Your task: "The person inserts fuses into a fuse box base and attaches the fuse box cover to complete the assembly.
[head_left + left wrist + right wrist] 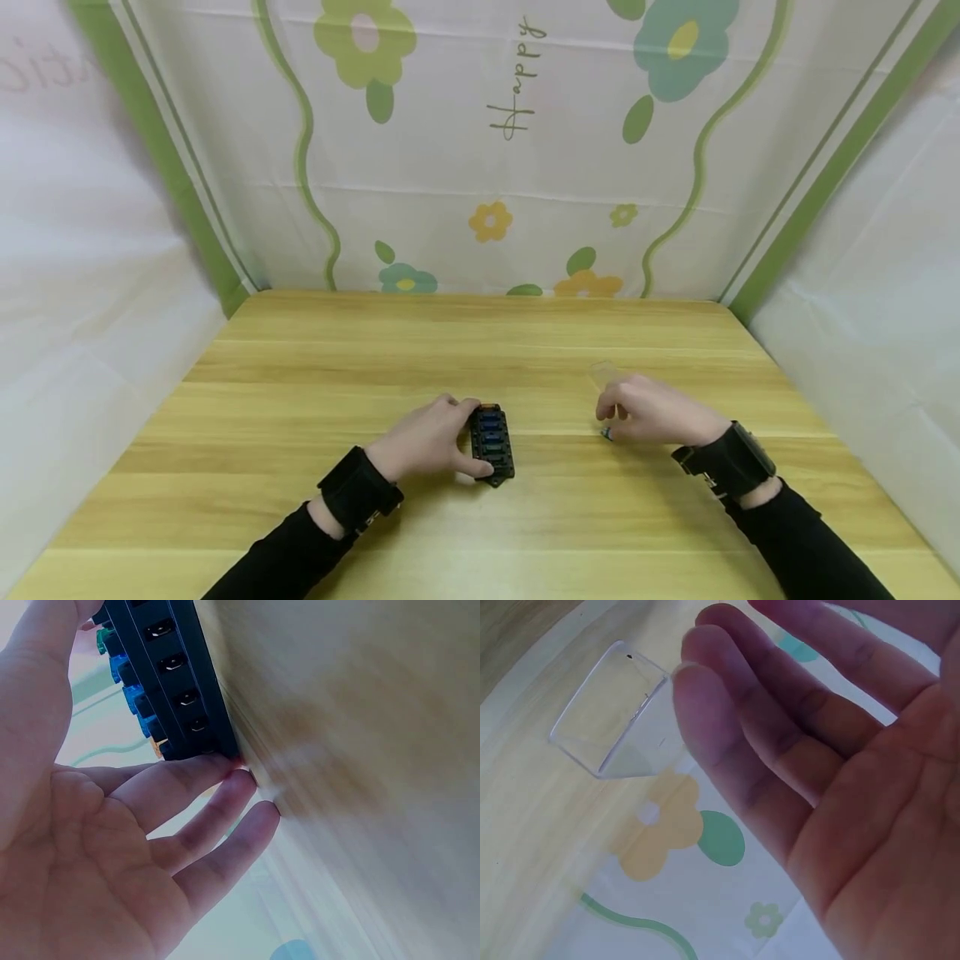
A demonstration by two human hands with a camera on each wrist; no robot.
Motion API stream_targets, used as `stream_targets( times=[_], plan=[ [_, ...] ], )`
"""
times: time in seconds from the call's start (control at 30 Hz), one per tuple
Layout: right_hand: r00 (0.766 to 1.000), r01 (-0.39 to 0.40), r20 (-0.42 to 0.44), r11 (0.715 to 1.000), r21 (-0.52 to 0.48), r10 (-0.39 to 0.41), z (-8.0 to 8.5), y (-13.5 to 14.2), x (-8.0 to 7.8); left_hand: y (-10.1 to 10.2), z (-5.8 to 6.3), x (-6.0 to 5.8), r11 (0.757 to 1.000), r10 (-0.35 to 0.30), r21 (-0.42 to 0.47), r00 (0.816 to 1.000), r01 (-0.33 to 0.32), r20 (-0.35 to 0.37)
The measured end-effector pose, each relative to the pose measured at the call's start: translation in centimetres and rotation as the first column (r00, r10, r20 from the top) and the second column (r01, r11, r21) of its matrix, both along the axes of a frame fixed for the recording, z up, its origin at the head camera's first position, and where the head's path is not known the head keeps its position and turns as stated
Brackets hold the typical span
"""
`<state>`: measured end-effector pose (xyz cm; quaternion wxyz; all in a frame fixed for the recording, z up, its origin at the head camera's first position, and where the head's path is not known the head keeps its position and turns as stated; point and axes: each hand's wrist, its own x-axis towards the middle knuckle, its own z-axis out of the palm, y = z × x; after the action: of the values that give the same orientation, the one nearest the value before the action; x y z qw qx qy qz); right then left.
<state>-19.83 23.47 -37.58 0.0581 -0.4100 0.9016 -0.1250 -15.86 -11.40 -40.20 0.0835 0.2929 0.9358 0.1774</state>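
A black fuse box (492, 446) with a row of coloured fuses lies on the wooden table near the middle. My left hand (431, 437) holds it by its two ends, thumb at the near end and fingers at the far end. The left wrist view shows the side slots of the fuse box (172, 664) with metal inside. To the right, my right hand (648, 410) hovers over the table, thumb and index fingertip together at a small blue-green piece (606, 432), too small to identify. Those fingertips are out of frame in the right wrist view, where the other fingers (780, 727) curl loosely.
A clear plastic cover (602, 372) lies on the table just beyond my right hand; its box-like shape (607, 712) shows in the right wrist view. White cloth walls with printed flowers (491, 222) stand behind the table (315, 350) and on both sides.
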Motion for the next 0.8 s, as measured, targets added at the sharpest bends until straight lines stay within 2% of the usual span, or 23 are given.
stream_targets(
  times=[0.37,0.8],
  plan=[
    [0.998,0.033,0.052,0.999,0.041,-0.035,-0.15,-0.18,0.31,-0.21,-0.16,0.36,1.0,0.005,0.006,1.0,-0.005,0.01],
    [0.999,-0.019,0.029,0.999,0.039,0.018,-0.71,-0.3,0.14,0.08,0.14,0.41,1.0,0.009,0.018,1.0,-0.009,0.022]
  ],
)
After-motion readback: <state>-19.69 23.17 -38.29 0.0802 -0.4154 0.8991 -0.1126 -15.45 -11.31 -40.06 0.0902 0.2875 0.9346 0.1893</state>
